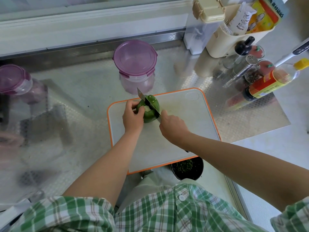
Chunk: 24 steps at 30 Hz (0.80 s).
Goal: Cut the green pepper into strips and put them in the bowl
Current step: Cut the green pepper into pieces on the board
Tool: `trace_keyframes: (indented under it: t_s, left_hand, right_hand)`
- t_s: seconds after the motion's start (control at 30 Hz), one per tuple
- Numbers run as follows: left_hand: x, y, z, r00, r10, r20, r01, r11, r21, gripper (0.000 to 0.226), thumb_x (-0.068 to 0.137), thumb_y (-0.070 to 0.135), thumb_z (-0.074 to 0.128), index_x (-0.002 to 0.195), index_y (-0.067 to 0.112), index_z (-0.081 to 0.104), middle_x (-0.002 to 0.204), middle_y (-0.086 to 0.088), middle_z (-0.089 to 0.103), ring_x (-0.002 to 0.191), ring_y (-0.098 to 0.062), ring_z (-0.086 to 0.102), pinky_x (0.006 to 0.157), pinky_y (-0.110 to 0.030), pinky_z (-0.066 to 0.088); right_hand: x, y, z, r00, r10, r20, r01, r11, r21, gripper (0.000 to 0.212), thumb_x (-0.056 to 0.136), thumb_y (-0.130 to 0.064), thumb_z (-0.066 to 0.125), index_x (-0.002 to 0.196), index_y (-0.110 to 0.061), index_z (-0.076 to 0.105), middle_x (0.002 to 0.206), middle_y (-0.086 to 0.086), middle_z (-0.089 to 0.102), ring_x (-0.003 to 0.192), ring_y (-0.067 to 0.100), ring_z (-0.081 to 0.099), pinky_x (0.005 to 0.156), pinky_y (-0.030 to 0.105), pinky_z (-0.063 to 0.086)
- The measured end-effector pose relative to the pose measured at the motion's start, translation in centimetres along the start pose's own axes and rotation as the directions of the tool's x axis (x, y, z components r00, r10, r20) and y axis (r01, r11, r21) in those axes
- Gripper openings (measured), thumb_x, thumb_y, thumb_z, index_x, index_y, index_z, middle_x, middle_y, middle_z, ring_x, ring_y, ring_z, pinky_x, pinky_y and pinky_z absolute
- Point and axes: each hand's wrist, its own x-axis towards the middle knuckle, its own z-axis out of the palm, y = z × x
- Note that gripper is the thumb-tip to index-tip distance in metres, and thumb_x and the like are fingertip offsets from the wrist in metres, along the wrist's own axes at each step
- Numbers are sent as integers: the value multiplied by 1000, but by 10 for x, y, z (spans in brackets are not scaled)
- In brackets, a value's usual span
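Now green pepper (150, 109) on cutting board (184, 114); left hand (133, 117) grips it; right hand (173, 127) clasps knife (147, 102) mid-pepper.

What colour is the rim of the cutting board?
Orange, around a pale grey cutting board; the head view shows it clearly.

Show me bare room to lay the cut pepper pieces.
Bare: the cutting board right of the knife, up to its orange rim, and its near end by the bowl. Crowded: around the green pepper, and the bottles off the board's right.
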Motion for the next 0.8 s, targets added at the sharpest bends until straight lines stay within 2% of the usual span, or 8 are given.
trace_keyframes:
  t_s: [0.1, 0.2, 0.27, 0.4, 0.57, 0.67, 0.73, 0.8]
  left_hand:
    - [1, -1, -1, 1000, -8, 23, 8, 1000, -25, 14, 86, 8, 59, 98, 14, 58, 96, 2, 63, 89, -16, 59, 84, -34, 51]
    - [1, -3, -4, 999, 8, 35, -7, 999, -34, 14, 85, 5, 60, 97, 13, 58, 96, 0, 64, 89, -16, 59, 83, -32, 50]
    - [0, -5, -6, 999, 12, 39, -11, 999, -49, 14, 84, 4, 60, 96, 13, 57, 94, 1, 64, 87, -15, 59, 81, -30, 49]
    - [-3, -7, -8, 999, 11, 47, -8, 998, -66, 15, 86, 4, 60, 97, 13, 55, 92, 5, 62, 86, -12, 59, 80, -27, 49]
    - [0, -9, -15, 996, 2, 89, 4, 998, -64, 16, 83, 10, 57, 97, 18, 57, 97, 3, 64, 93, -18, 60, 86, -37, 51]
    - [1, -9, -22, 995, 6, 98, -1, 999, -53, 20, 77, 18, 53, 94, 27, 59, 93, 7, 65, 91, -20, 62, 82, -37, 52]
    - [1, -8, -25, 992, 32, 120, -29, 999, -29, 20, 82, 14, 54, 97, 24, 61, 91, 7, 65, 90, -21, 62, 78, -29, 51]
    - [1, -6, -26, 986, 60, 154, -65, 997, 29, 22, 88, 8, 54, 103, 22, 61, 95, 4, 64, 92, -20, 61, 76, -19, 48]
  right_hand:
    - [7, -3, 3, 1000, 17, 6, -17, 1000, 10, 6, 95, -9, 35, 101, -11, 34, 65, 1, 36, 65, 32, 45, 50, 32, 21]
    - [13, -5, 9, 999, 34, 5, -35, 999, 37, 21, 98, -12, 34, 117, -6, 38, 81, 10, 53, 80, 36, 58, 59, 33, 32]
    - [14, -3, 13, 999, 44, 10, -44, 998, 55, 27, 98, -13, 35, 123, -4, 37, 92, 16, 60, 84, 38, 59, 62, 35, 34]
    - [13, 0, 19, 999, 51, -11, -51, 998, 40, 25, 98, -13, 34, 121, -4, 37, 90, 17, 62, 67, 33, 47, 58, 36, 32]
    - [13, 0, 16, 997, 73, 2, -73, 997, 11, 31, 98, -13, 34, 128, -4, 34, 92, 16, 62, 66, 31, 44, 59, 36, 33]
    - [6, 4, 18, 998, 64, 26, -63, 997, -33, 39, 97, -11, 35, 136, -7, 28, 89, 14, 61, 65, 30, 45, 59, 36, 34]
    - [2, 4, 17, 998, 55, 28, -54, 998, -23, 20, 96, -9, 36, 115, -11, 35, 85, 13, 60, 63, 31, 45, 58, 36, 33]
    - [2, 4, 12, 999, 48, 26, -48, 999, 13, 7, 95, -10, 37, 98, -13, 30, 80, 12, 54, 63, 31, 44, 59, 36, 33]
